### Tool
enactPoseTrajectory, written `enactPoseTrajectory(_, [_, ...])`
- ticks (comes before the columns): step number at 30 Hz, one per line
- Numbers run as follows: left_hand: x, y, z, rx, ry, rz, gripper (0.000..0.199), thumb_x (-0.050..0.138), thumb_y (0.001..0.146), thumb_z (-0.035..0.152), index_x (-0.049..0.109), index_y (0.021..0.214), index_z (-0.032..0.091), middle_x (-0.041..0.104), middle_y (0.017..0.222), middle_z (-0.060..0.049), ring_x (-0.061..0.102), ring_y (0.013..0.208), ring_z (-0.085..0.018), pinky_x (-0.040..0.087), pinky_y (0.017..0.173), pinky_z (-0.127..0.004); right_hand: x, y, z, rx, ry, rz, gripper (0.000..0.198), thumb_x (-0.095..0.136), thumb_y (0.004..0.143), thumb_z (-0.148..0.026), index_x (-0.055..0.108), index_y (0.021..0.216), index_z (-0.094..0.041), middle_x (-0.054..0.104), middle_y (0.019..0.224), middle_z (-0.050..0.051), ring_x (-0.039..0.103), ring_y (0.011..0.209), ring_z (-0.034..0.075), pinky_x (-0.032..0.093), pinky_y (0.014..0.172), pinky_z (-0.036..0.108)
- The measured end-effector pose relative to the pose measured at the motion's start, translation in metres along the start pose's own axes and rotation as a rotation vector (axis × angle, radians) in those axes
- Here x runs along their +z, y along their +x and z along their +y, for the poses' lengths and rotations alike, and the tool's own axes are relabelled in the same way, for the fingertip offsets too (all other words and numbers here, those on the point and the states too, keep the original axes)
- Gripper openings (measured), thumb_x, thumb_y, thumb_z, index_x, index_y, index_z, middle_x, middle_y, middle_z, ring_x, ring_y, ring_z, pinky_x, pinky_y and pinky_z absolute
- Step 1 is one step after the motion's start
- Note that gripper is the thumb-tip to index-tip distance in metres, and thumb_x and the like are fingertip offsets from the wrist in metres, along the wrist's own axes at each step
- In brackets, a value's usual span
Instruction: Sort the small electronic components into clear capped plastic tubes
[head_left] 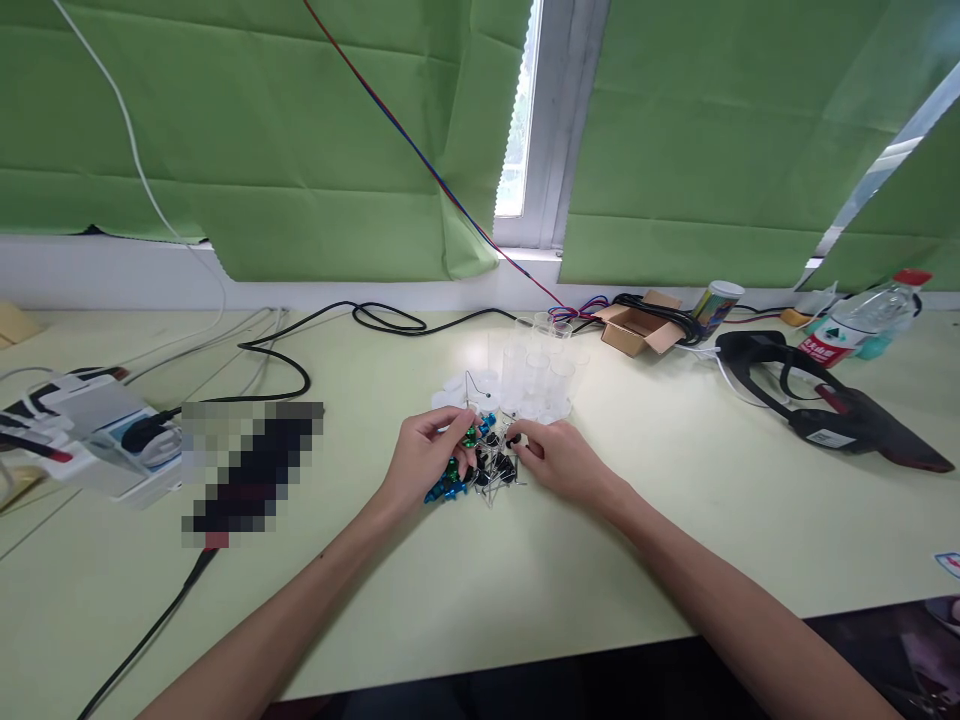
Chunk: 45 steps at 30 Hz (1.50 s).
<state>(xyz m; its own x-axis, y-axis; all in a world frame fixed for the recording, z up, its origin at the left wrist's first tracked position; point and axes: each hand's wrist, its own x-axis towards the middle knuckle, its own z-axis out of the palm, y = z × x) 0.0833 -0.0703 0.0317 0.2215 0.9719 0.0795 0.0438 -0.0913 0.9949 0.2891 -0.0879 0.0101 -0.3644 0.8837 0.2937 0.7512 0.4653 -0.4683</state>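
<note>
My left hand is closed in a pinch at the left of a small pile of parts. From its fingertips rises a thin bent metal wire. My right hand pinches a small black part at the pile's right side. Between the hands lie black parts with thin metal pins, tangled together. Shiny blue parts and green parts lie beside and partly beneath my left fingers. Just behind stand several clear plastic cups, with round translucent lids lying flat to their left.
A small open cardboard box and a cylindrical can stand at the back, near black cables. At right are a black headset-like device and a plastic bottle. A white power strip and a pixelated dark object lie left.
</note>
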Motion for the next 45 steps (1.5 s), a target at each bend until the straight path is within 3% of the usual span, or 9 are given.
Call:
enactPoseTrajectory(4, [0.001,-0.001,0.002,0.013,0.001,0.003,0.030,0.066,0.083,0.044,0.069,0.075,0.016,0.066,0.078,-0.005,0.056,0.045,-0.012,0.044,0.041,-0.025,-0.002,-0.002,-0.003,-0.070,0.039,-0.034,0.019,0.057,0.087,-0.012,0.072,0.094,-0.020,0.055,0.055,-0.004,0.043,0.050,0.010,0.032,0.055,0.022])
enactPoseTrajectory(11, [0.001,-0.001,0.003,-0.017,0.010,0.005,0.028,0.065,0.084,0.042,0.068,0.075,0.016,0.067,0.072,-0.005,0.057,0.045,-0.013,0.044,0.042,-0.025,0.001,0.000,-0.002,-0.011,0.007,-0.069,0.016,0.056,0.087,-0.011,0.070,0.087,-0.019,0.050,0.054,-0.005,0.039,0.049,0.009,0.030,0.055,0.022])
enactPoseTrajectory(16, [0.000,0.000,0.000,-0.023,0.012,-0.008,0.028,0.064,0.085,0.042,0.068,0.075,0.016,0.065,0.063,-0.004,0.057,0.045,-0.014,0.043,0.043,-0.025,0.003,0.000,-0.002,0.015,0.038,-0.027,0.012,0.057,0.090,-0.015,0.068,0.087,-0.018,0.048,0.053,-0.005,0.042,0.051,0.010,0.031,0.057,0.023])
enactPoseTrajectory(20, [-0.001,0.000,0.000,-0.016,0.022,-0.016,0.028,0.064,0.085,0.043,0.068,0.077,0.017,0.064,0.060,-0.002,0.057,0.045,-0.014,0.044,0.044,-0.025,0.001,-0.003,-0.006,-0.055,0.176,0.016,0.010,0.059,0.092,-0.023,0.066,0.087,-0.018,0.044,0.052,-0.007,0.041,0.050,0.009,0.033,0.057,0.022])
enactPoseTrajectory(24, [-0.001,0.000,0.000,-0.011,0.032,-0.026,0.027,0.064,0.086,0.043,0.067,0.077,0.017,0.061,0.054,-0.001,0.055,0.042,-0.013,0.044,0.045,-0.025,-0.001,-0.004,-0.010,-0.117,0.205,-0.042,0.007,0.067,0.087,-0.025,0.066,0.089,-0.019,0.044,0.054,-0.008,0.041,0.051,0.009,0.033,0.058,0.022])
enactPoseTrajectory(31, [-0.001,0.000,0.000,-0.016,0.040,-0.015,0.028,0.063,0.085,0.044,0.067,0.077,0.017,0.061,0.053,-0.001,0.055,0.042,-0.014,0.043,0.044,-0.026,0.001,-0.002,-0.008,-0.081,0.139,-0.083,0.003,0.067,0.087,-0.020,0.064,0.087,-0.019,0.046,0.055,-0.008,0.042,0.052,0.009,0.030,0.058,0.022])
enactPoseTrajectory(38, [0.000,0.000,0.000,-0.017,0.027,-0.023,0.028,0.063,0.086,0.043,0.066,0.076,0.017,0.059,0.051,0.000,0.054,0.041,-0.013,0.043,0.044,-0.025,-0.005,-0.003,-0.011,-0.099,0.165,-0.051,0.010,0.064,0.086,-0.023,0.058,0.080,-0.019,0.044,0.056,-0.008,0.040,0.052,0.009,0.030,0.057,0.022])
enactPoseTrajectory(45, [0.000,0.000,-0.002,-0.021,0.004,-0.013,0.030,0.065,0.084,0.045,0.068,0.075,0.017,0.062,0.057,-0.002,0.057,0.044,-0.014,0.043,0.043,-0.025,-0.010,-0.006,-0.012,-0.206,-0.005,-0.197,0.023,0.058,0.083,-0.023,0.047,0.063,-0.018,0.045,0.054,-0.005,0.035,0.051,0.008,0.024,0.056,0.025])
